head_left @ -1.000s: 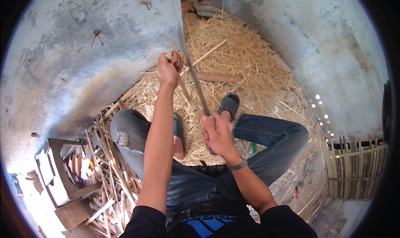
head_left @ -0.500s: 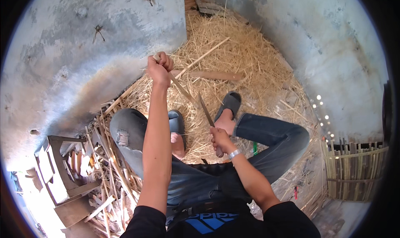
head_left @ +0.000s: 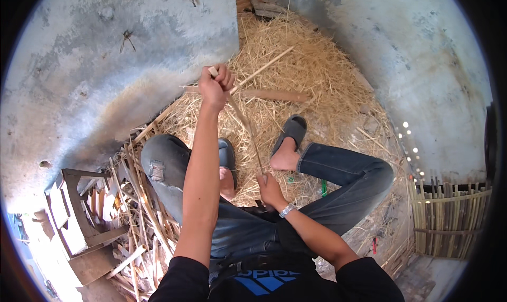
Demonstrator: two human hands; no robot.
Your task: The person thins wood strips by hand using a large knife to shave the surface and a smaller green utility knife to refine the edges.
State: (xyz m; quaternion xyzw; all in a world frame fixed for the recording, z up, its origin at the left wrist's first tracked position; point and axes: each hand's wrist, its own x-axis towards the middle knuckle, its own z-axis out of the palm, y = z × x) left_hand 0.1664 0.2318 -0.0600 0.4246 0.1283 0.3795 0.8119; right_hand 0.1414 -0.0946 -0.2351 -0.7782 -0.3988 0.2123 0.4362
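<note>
My left hand [head_left: 214,90] is held out ahead, closed around a pale wooden or bamboo strip [head_left: 236,108]. A short end of it pokes out above the fist, and the rest slants down toward my right hand. Nearer my lap, my right hand [head_left: 271,192] is closed on the handle of a knife. Its narrow blade [head_left: 256,153] points up and away, its far part meeting the strip's lower end; the blade appears nearly edge-on. Most of the handle is hidden by my fingers.
Straw and shavings [head_left: 311,75] cover the floor, with a long thin stick [head_left: 266,65] and a flat plank [head_left: 277,95] on top. Split wood [head_left: 145,212] and a wooden frame [head_left: 79,222] stand left. A slatted bamboo panel [head_left: 449,217] is at right. Walls [head_left: 158,27] close both sides.
My left hand has moved slightly right with the strip. My right hand has shifted slightly left, and the knife blade has turned from showing its flat side to nearly edge-on against the strip.
</note>
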